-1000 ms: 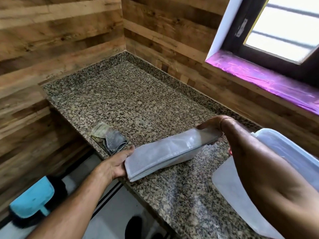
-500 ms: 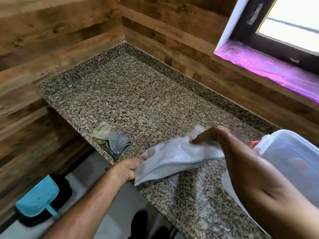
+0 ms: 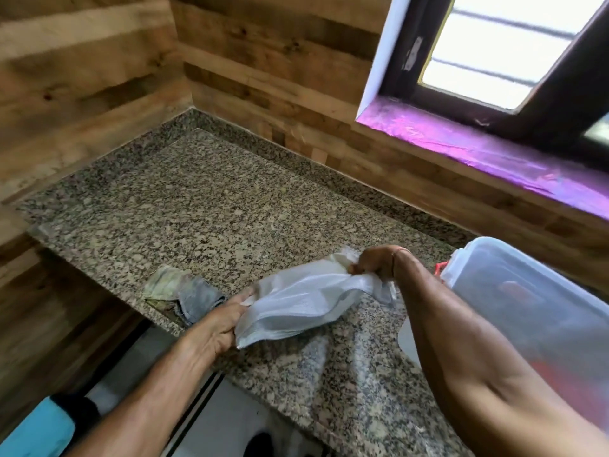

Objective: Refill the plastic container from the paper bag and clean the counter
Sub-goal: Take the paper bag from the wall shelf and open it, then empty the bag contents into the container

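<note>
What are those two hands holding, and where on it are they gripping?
A white bag, held over the counter. The left hand grips its near end; the right hand bunches the far end.

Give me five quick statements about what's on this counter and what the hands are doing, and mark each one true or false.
1. Both hands grip the white bag, the left hand at its near end and the right hand at its far end. True.
2. The bag lies flat and smooth. False: it is twisted and crumpled between the hands.
3. A folded cloth lies on the granite counter near its front edge, left of the bag. True.
4. The plastic container stands left of the cloth. False: it is at the right, beside the right forearm.
5. The cloth is in the right hand. False: no hand holds it.
</note>
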The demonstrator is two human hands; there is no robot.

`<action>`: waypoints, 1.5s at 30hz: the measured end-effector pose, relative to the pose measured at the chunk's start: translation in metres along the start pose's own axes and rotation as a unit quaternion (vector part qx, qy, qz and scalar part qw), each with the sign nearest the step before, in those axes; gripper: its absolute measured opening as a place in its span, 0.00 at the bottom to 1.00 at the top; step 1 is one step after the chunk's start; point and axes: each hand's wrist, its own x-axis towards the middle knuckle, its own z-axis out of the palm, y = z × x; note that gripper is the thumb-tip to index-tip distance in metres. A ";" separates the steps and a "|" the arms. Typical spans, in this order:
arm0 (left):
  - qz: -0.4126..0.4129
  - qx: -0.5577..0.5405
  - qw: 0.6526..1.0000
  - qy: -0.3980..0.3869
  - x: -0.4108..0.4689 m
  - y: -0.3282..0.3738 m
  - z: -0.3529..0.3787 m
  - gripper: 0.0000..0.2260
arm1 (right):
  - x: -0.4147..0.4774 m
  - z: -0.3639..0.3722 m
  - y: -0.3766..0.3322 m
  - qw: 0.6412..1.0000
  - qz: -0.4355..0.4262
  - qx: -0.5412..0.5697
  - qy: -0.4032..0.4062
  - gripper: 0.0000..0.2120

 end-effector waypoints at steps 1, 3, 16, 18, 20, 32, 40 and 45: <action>0.001 -0.019 1.000 -0.024 0.000 0.009 0.003 0.30 | -0.010 -0.006 0.000 1.000 -0.003 0.028 0.000 0.22; 0.025 -0.028 0.998 -0.049 -0.005 0.034 0.016 0.34 | -0.046 -0.020 -0.001 0.993 -0.040 0.084 0.069 0.15; 0.248 0.072 0.945 -0.199 -0.023 0.149 0.215 0.30 | -0.276 -0.124 0.081 0.864 -0.209 0.390 0.240 0.01; 0.261 0.082 0.938 -0.214 -0.029 0.139 0.257 0.29 | -0.289 -0.134 0.116 0.854 -0.198 0.385 0.290 0.05; 0.267 0.080 0.934 -0.222 -0.040 0.120 0.298 0.28 | -0.291 -0.144 0.156 0.840 -0.177 0.375 0.349 0.08; 0.348 0.273 0.882 -0.164 -0.003 -0.018 0.363 0.22 | -0.242 -0.053 0.308 0.672 -0.269 0.574 0.383 0.08; 0.262 0.261 0.911 -0.183 -0.013 -0.021 0.369 0.66 | -0.229 -0.031 0.319 0.660 -0.298 0.558 0.407 0.11; 0.258 0.287 0.908 -0.163 -0.003 -0.023 0.376 0.79 | -0.226 -0.030 0.320 0.671 -0.298 0.530 0.424 0.09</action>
